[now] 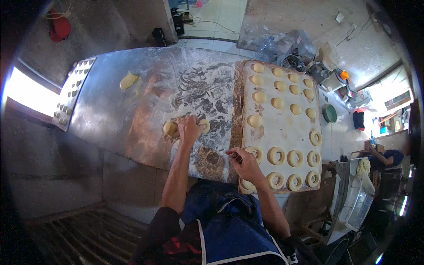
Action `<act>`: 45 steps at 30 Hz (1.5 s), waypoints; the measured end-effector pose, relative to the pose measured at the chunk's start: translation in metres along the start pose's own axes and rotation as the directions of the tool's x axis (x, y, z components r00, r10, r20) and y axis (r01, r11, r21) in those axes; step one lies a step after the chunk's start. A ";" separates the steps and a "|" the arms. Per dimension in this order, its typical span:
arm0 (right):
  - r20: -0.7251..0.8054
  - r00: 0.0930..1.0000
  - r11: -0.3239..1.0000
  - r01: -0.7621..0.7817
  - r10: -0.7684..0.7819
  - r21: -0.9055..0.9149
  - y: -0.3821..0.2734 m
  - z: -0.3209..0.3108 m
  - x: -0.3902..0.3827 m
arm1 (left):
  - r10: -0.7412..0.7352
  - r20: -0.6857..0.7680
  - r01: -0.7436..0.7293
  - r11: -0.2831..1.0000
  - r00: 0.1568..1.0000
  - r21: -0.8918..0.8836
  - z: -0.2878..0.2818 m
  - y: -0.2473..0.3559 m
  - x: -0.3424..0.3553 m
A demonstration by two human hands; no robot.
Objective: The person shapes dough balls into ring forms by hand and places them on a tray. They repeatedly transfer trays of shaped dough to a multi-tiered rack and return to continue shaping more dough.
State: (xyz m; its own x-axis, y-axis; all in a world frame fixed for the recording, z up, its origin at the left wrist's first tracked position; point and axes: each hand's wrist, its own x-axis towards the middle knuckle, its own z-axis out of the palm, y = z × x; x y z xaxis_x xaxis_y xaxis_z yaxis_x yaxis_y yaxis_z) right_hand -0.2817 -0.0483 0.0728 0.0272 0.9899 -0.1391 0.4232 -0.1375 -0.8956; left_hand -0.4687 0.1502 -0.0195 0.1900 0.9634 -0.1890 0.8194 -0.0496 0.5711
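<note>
My left hand (189,129) is closed and pressed down on the floured metal table (110,106); its fingertips and anything in them are hidden. Just left of it sits a round dough ball (169,128). A dough ring (205,126) shows against its right side. My right hand (245,165) hovers at the left edge of a pale board (282,128), fingers apart and loosely curled, nothing visible in them. Beside it on the board lies a dough ring (254,153), partly covered by the hand. Several more dough rings (295,158) fill the near rows, and dough balls (278,103) the far rows.
A flattened dough scrap (128,81) lies on the table's far left part. At the left end stands a tray of small pieces (73,92). Beyond the board are pots and a clear bottle (267,46). A green basin (329,113) and another person (388,159) are at right.
</note>
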 end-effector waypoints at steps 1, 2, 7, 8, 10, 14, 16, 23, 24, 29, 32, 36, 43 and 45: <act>0.006 1.000 1.000 -0.025 0.025 0.012 -0.001 0.008 0.002 | 0.079 0.011 -0.078 0.995 0.997 -0.063 0.007 -0.001 0.005; -0.015 1.000 1.000 -0.019 0.019 0.013 -0.003 0.014 0.004 | 0.159 0.017 -0.156 0.980 0.987 -0.126 0.014 -0.001 0.012; -0.063 0.998 1.000 -0.013 0.013 0.008 -0.005 0.041 0.008 | 0.393 -0.367 -0.326 0.916 0.843 0.233 0.035 0.004 0.039; -0.086 0.996 1.000 -0.029 0.029 0.001 -0.004 0.044 0.010 | 0.378 -0.188 -0.333 0.914 0.906 0.231 0.030 0.005 0.040; -0.124 0.992 0.999 -0.017 0.022 0.048 -0.001 0.050 0.017 | 0.323 0.009 -0.323 0.946 0.946 0.012 0.015 0.010 0.033; -0.427 0.904 0.999 0.007 0.017 0.054 0.008 0.054 0.048 | 0.345 0.136 -0.227 0.818 0.929 -0.528 -0.018 0.022 -0.010; -0.461 0.883 0.979 0.006 0.091 0.204 0.009 0.053 0.065 | 0.388 0.175 -0.203 0.755 0.905 -0.623 -0.028 0.027 -0.032; -0.243 0.961 0.935 -0.038 0.132 0.354 -0.011 0.052 0.072 | 0.383 0.207 -0.109 0.659 0.900 -0.744 -0.046 0.028 -0.062; -0.274 0.947 0.925 -0.054 0.166 0.375 -0.015 0.054 0.072 | 0.442 0.169 -0.200 0.672 0.881 -0.713 -0.047 0.026 -0.062; -0.405 0.914 0.959 0.085 0.033 0.271 -0.027 0.056 0.066 | 0.464 0.139 -0.157 0.544 0.875 -0.824 -0.042 0.029 -0.068; -0.141 0.990 0.875 0.075 -0.007 0.479 -0.027 0.043 0.061 | 0.399 0.240 0.230 0.074 0.885 -0.970 -0.035 0.035 -0.075; -0.165 0.970 0.686 -0.002 0.177 0.727 -0.024 0.019 0.065 | 0.475 0.277 0.290 0.048 0.835 -0.956 -0.026 0.051 -0.080; -0.376 0.875 0.607 0.125 0.306 0.785 -0.017 -0.009 0.057 | 0.518 0.208 0.405 -0.302 0.830 -0.863 0.003 0.090 -0.074; -0.336 0.890 0.672 0.047 0.307 0.739 -0.013 -0.022 0.047 | 0.451 0.095 -0.040 0.279 0.887 -0.959 0.019 0.100 -0.071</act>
State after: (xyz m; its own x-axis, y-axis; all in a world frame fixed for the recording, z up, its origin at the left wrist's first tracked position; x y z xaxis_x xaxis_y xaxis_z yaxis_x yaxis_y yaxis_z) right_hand -0.2660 0.0010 0.0876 0.4584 0.8509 -0.2566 -0.3831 -0.0714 -0.9210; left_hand -0.3899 0.0717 0.0363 0.5897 0.8075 0.0145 -0.2974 0.2005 0.9335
